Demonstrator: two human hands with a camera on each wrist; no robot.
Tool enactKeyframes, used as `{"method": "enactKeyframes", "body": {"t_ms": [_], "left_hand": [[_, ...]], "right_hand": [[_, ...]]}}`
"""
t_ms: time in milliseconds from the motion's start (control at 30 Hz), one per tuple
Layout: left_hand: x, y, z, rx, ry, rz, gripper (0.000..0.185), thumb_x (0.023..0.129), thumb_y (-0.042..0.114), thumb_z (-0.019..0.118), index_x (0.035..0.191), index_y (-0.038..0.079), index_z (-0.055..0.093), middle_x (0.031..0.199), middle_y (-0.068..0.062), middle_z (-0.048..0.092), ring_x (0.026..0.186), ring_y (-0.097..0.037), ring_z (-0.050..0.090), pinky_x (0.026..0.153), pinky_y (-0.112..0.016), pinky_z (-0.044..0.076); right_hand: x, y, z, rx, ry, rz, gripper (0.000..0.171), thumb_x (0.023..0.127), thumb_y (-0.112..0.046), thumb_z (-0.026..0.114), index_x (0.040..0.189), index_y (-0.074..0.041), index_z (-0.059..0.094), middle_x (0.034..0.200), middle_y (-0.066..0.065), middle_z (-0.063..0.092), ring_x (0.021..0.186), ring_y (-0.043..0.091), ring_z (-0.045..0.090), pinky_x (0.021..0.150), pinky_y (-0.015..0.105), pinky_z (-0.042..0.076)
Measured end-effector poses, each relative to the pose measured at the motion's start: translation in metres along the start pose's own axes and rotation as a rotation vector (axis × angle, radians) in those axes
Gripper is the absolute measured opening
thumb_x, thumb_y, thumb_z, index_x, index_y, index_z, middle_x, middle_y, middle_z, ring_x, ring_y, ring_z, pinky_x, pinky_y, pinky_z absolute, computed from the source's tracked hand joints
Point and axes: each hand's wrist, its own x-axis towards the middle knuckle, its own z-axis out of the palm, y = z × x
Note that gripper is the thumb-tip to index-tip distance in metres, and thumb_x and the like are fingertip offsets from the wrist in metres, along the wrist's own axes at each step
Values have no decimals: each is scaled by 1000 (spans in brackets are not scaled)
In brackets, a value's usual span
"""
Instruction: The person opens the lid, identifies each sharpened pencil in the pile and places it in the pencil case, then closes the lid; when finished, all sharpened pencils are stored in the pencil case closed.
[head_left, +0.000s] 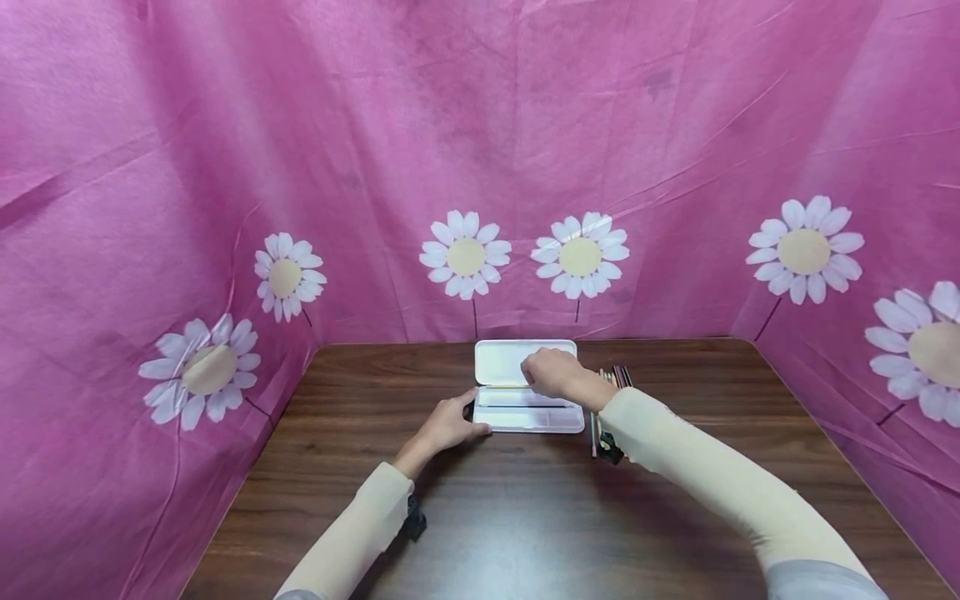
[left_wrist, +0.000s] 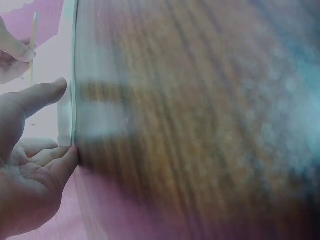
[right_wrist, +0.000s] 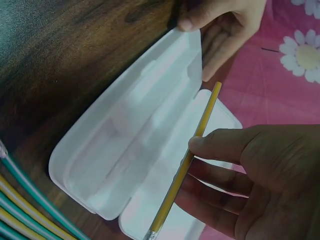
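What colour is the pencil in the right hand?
Yellow; the pencil, pinched by the right hand, shows best in the right wrist view.

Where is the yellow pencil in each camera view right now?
Head: yellow pencil lies as a thin line across the open white case, left of the right hand.
Left wrist: top left, upright sliver beside fingers.
Right wrist: centre, slanting, pinched by the right hand.
Shared landmark: the white case.
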Motion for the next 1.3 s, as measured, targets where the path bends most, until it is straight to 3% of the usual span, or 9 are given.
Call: {"method": "enactKeyframes", "body": {"t_ms": [167, 233, 400, 533, 833, 1067, 1300], "left_hand": [[1, 0, -1, 8, 8, 11, 83, 91, 37, 83, 157, 0, 50, 149, -26, 62, 136, -40, 62, 115, -50, 51], [-3, 11, -7, -21, -8, -25, 83, 89, 30, 86, 156, -2, 50, 151, -27, 59, 139, -42, 59, 118, -54, 48], [-3, 12, -8, -12, -23, -51, 83, 90, 28, 86, 159, 1, 48, 153, -24, 59, 140, -38, 59, 119, -51, 48], [-4, 12, -8, -15, -16, -32, 82, 90, 28, 86, 158, 1, 49, 149, -25, 62, 136, -40, 62, 116, -53, 50], [-5, 13, -8, -26, -14, -44, 84, 89, 29, 87, 158, 1, 49, 151, -25, 60, 138, -40, 60, 118, -52, 48], [-5, 15, -9, -19, -19, -42, 83, 90, 28, 86, 159, 1, 48, 151, -25, 60, 138, -40, 60, 117, -52, 49], [-4, 16, -9, -16, -32, -57, 83, 90, 28, 86, 159, 2, 48, 154, -24, 57, 142, -40, 57, 120, -52, 46]], "right_hand": [[5, -1, 9, 3, -7, 18, 20, 87, -4, 77, 74, -17, 68, 76, 0, 69, 70, 20, 64, 59, 40, 56], [6, -2, 13, 2, -10, 23, 19, 88, -6, 77, 75, -17, 69, 77, 0, 70, 70, 21, 64, 60, 41, 57], [5, -4, 24, 16, 6, -1, 20, 88, -5, 77, 74, -15, 68, 74, 0, 67, 69, 20, 62, 58, 40, 55], [5, -6, 32, 35, 29, -15, 23, 87, -4, 78, 72, -14, 65, 72, 0, 65, 67, 20, 59, 56, 40, 53], [5, -8, 43, 29, -12, -18, 13, 92, -6, 78, 81, -12, 76, 80, 3, 73, 74, 23, 66, 65, 44, 59], [6, -5, 45, 47, -24, -10, 12, 93, -5, 76, 83, -12, 77, 84, 3, 74, 76, 21, 65, 68, 43, 60], [-1, 8, 25, 94, -15, 1, 10, 91, -3, 74, 86, -11, 77, 85, 2, 74, 76, 19, 64, 69, 43, 60]]}}
